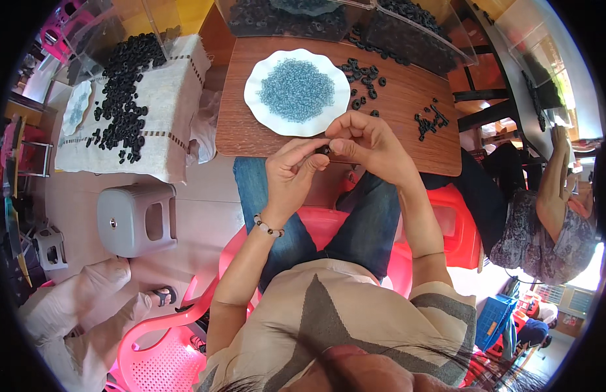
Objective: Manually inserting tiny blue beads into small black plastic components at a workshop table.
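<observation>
In front of my chest, above the table's near edge, both hands meet at a small black ring-shaped part [323, 149]. My left hand [291, 175] pinches it between thumb and fingers. Against its right side, the thumb and forefinger of my right hand [371, 145] are pressed together; what lies between those fingertips is too small to make out. Just beyond the hands stands a white scalloped plate [254, 108] heaped with small translucent blue-grey rings [296, 90]. Loose black ring-shaped parts [365, 80] lie right of the plate. A group of small black pieces [432, 121] sits farther right.
Clear bins [283, 23] of black parts line the back of the brown table [407, 140]. At left, a cloth-covered table [162, 121] bears more black parts [123, 91]. A grey stool [130, 222] stands below it. Another person [544, 228] sits at right; a person's legs [87, 294] show lower left.
</observation>
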The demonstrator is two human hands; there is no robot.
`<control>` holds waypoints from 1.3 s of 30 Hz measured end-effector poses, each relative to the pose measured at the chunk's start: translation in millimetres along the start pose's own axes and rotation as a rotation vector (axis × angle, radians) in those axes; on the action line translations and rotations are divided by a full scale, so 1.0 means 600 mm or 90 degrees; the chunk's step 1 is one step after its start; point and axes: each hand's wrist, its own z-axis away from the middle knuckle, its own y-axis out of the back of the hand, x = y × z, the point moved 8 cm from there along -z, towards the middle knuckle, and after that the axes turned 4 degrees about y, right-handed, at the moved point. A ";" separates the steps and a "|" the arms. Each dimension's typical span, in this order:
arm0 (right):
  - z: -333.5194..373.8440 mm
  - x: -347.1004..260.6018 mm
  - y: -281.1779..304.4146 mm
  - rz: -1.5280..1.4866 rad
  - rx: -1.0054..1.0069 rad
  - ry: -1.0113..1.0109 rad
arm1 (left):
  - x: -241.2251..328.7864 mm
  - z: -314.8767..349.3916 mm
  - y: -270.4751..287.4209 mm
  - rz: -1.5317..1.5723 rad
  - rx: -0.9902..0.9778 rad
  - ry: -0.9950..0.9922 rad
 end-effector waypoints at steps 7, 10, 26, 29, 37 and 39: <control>0.018 -0.001 -0.001 0.156 0.083 0.020 | 0.000 0.002 0.001 -0.140 -0.003 -0.022; 0.024 -0.001 0.002 0.191 0.088 -0.006 | 0.016 0.005 -0.012 -0.237 -0.022 -0.078; 0.016 0.027 0.101 0.216 0.209 0.130 | -0.025 0.002 -0.023 -0.010 -0.072 0.089; 0.005 0.016 0.159 0.520 0.311 0.089 | -0.029 0.003 -0.015 0.027 -0.056 0.101; -0.029 0.023 0.201 0.657 0.299 0.064 | -0.044 0.002 -0.010 0.041 -0.047 0.158; -0.034 0.018 0.186 0.728 0.284 0.074 | -0.044 0.003 -0.010 0.035 -0.049 0.157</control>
